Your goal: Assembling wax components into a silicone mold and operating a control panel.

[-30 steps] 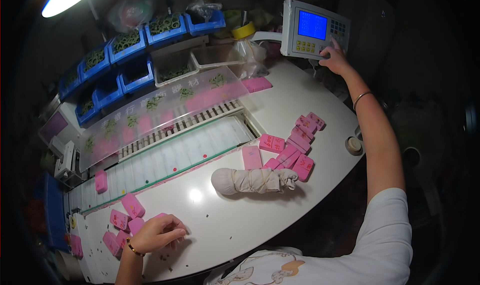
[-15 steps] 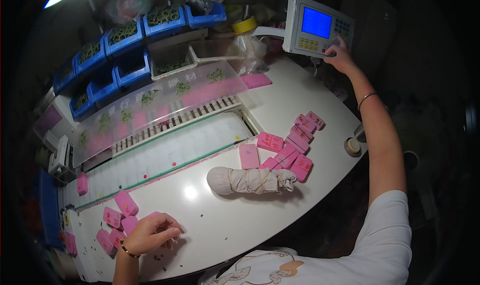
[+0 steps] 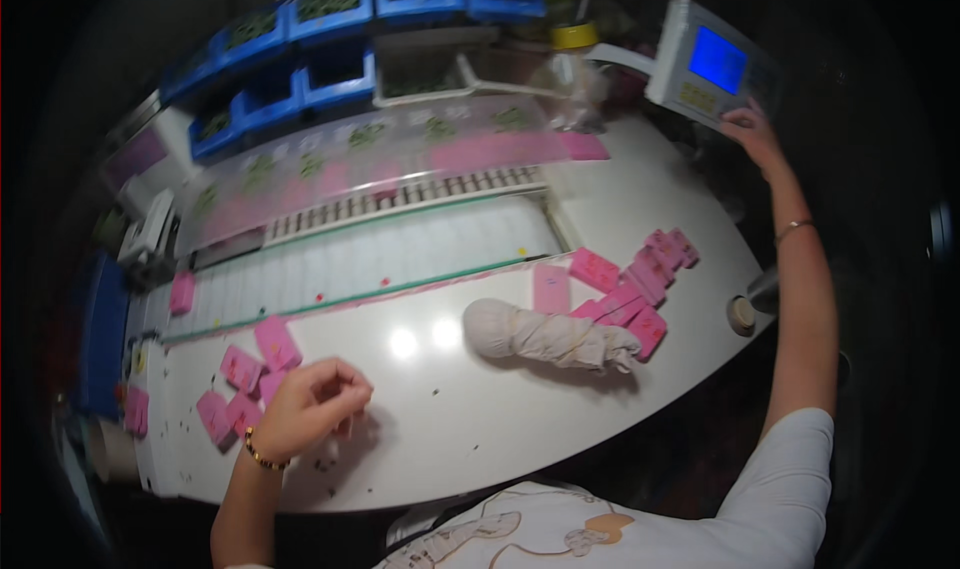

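At the upper right, my right hand [image 3: 756, 137] reaches to a control panel [image 3: 672, 81] with a lit blue screen, fingertips at its lower keys and fingers apart. My left hand [image 3: 318, 404] hovers low over the white table [image 3: 440, 459] with its fingers curled in and thumb against them; whatever is between them, if anything, cannot be made out. Beside that hand lie several pink blocks [image 3: 277, 342] with handwritten marks. A cloth-wrapped bundle [image 3: 545, 337], pale and bound with bands, rests right of the middle, touching another group of pink blocks [image 3: 551, 289].
A long glass-edged bed [image 3: 400, 239] runs along the table's far side beneath a translucent cover [image 3: 385, 159]. Blue bins [image 3: 338, 81] holding green ring-shaped pieces are stacked behind it. A short cylinder [image 3: 741, 315] stands at the right edge, near my right forearm. Small dark bits dot the table.
The whole view has shifted, so the table and bins appear farther right. My right hand stays at the panel's keys. The fingers of my left hand look more closed than before.
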Available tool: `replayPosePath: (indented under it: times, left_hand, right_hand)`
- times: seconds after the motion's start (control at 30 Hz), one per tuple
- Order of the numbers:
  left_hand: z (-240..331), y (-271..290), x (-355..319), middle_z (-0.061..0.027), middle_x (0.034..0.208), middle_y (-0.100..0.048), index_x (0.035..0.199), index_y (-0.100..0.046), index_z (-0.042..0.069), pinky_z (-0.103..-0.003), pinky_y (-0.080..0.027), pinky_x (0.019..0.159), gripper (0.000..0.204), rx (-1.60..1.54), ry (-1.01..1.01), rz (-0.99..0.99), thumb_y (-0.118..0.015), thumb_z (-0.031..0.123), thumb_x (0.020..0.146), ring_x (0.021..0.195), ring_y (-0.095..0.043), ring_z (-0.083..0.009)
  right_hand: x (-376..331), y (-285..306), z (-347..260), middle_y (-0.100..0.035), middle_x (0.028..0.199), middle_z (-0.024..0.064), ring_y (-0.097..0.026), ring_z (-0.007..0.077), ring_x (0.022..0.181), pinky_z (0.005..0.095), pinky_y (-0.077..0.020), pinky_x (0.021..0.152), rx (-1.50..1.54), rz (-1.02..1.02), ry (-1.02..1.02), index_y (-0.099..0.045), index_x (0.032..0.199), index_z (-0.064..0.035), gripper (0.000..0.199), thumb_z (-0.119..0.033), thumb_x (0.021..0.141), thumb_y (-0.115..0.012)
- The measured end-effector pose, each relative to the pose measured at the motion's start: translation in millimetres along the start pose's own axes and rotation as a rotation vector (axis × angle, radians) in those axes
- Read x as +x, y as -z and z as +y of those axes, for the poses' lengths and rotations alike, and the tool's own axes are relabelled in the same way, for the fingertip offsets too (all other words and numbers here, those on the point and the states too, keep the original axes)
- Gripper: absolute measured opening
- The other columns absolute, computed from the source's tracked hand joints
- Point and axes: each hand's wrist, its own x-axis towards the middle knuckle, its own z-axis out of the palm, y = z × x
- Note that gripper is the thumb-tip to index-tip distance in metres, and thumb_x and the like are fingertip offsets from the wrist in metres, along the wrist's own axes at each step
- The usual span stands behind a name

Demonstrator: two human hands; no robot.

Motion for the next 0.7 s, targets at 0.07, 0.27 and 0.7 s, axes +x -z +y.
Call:
replayPosePath:
  times: [0.07,0.27,0.7]
  left_hand:
    - [1,4,-5,-0.0018,0.074,-0.062,0.096,-0.060,0.001,-0.020,-0.044,0.050,0.010,-0.119,-0.151,0.162,-0.062,0.011,0.094,0.056,-0.056,-0.0061]
    - [-11,28,-16,-0.0035,0.082,-0.064,0.099,-0.061,-0.001,-0.020,-0.048,0.060,0.010,-0.002,-0.311,0.612,-0.063,0.006,0.092,0.066,-0.057,-0.0054]
    - [-40,8,-24,-0.0138,0.120,-0.059,0.125,-0.059,0.004,-0.046,-0.034,0.104,0.061,0.983,-0.449,0.383,-0.080,0.021,0.070,0.118,-0.051,-0.0318]
  right_hand:
    - [-4,-2,-14,-0.040,0.150,0.0177,-0.056,0.0209,0.118,0.0292,-0.0403,0.099,0.221,-0.069,-0.031,-0.069,0.101,-0.0074,0.025,-0.022,0.082,-0.073]
    - [-89,-36,-134,-0.057,0.127,0.0073,-0.054,0.0130,0.111,0.0258,-0.0417,0.093,0.459,-0.138,0.019,-0.061,0.122,-0.0023,0.032,-0.016,0.093,-0.063]
    - [-271,-80,-313,-0.057,0.128,0.0186,-0.059,0.0341,0.112,0.0405,-0.0476,0.092,0.491,-0.589,0.616,-0.063,0.110,-0.0025,0.036,-0.001,0.075,-0.073]
